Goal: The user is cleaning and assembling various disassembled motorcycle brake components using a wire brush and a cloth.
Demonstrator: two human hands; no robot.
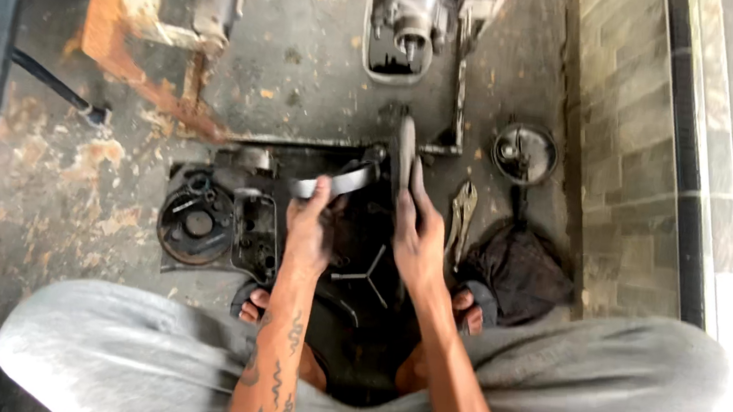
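we squat over the oily floor [61,187], left hand [309,227] clamped on a curved grey metal piece [337,181], right hand [419,236] fingers together flat along an upright dark part [405,150] just beside it; best we steady both near the pliers [462,210]

Repair workshop: oil-stained concrete floor [33,193], engine casing [317,4], greasy metal parts [196,224], pliers [462,213] scattered around.
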